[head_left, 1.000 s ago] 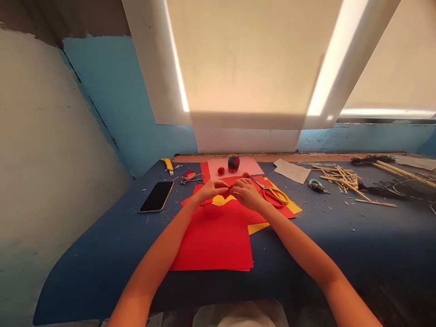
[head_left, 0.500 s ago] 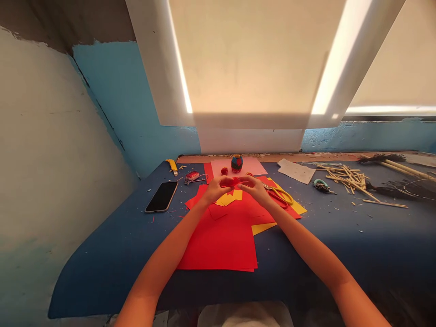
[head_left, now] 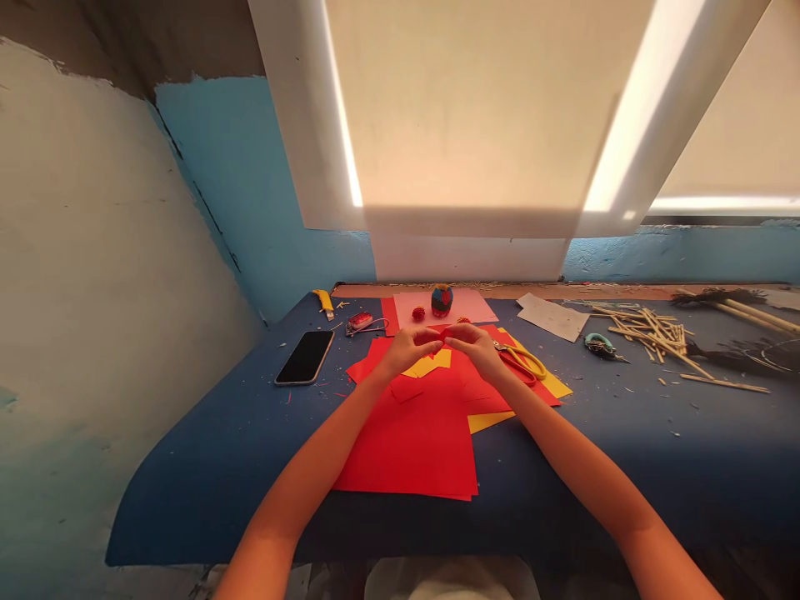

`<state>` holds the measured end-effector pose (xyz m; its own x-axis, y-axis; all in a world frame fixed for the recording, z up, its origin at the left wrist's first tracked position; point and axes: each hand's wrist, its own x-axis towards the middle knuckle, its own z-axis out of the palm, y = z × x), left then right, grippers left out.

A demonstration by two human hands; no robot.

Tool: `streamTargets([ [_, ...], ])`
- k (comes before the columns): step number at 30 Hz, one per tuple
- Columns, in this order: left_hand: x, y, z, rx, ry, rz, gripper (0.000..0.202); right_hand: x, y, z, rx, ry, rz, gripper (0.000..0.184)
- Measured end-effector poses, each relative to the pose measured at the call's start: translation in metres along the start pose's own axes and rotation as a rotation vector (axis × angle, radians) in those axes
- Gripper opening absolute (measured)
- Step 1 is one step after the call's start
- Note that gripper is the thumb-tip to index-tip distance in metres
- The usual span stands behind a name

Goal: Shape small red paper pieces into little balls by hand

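Observation:
Between my two hands is a small piece of red paper (head_left: 444,334), pinched at the fingertips above the table. My left hand (head_left: 409,346) grips it from the left, my right hand (head_left: 473,343) from the right, and the fingers cover much of it. Below them, cut yellow paper pieces (head_left: 428,364) lie on large red paper sheets (head_left: 412,454). Scissors with red and yellow handles (head_left: 525,364) rest by my right wrist. Behind the hands, a small dark woven-looking pot with red on it (head_left: 442,302) stands on pink paper (head_left: 481,307), near a small red ball (head_left: 418,314).
On the blue table (head_left: 218,467) lie a black phone (head_left: 305,358), a yellow cutter (head_left: 323,303) and a red object with a cord (head_left: 361,322) at left. To the right are torn paper (head_left: 551,317), teal-handled snips (head_left: 600,345), thin sticks (head_left: 653,333) and dark bristles (head_left: 737,348).
The view has shifted slightly, so everything sits a little further right. My fingers have drawn closer together around the red paper piece.

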<state>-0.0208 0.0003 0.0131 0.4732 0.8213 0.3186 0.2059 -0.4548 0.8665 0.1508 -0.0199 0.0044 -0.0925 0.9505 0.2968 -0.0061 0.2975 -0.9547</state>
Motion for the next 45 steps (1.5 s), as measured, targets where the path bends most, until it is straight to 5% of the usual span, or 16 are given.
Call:
streamTargets([
  [13,-0.003,0.001,0.007,0.169,0.126,0.025,0.026,-0.004,-0.001,0.002,-0.055,0.042,0.052,0.023],
  [29,-0.004,0.008,0.009,0.178,0.106,0.04,0.021,-0.001,0.001,0.004,0.007,0.064,0.046,0.019],
  [34,-0.004,0.008,0.008,0.118,0.104,0.005,0.016,-0.002,0.005,0.002,-0.065,0.047,-0.126,0.027],
  [39,-0.006,0.01,0.005,0.069,-0.109,-0.044,0.02,-0.005,0.008,0.002,-0.335,0.029,-0.347,0.029],
  [45,0.0,-0.001,0.004,0.069,0.037,0.019,0.025,-0.004,0.009,0.002,-0.274,-0.127,-0.151,0.024],
])
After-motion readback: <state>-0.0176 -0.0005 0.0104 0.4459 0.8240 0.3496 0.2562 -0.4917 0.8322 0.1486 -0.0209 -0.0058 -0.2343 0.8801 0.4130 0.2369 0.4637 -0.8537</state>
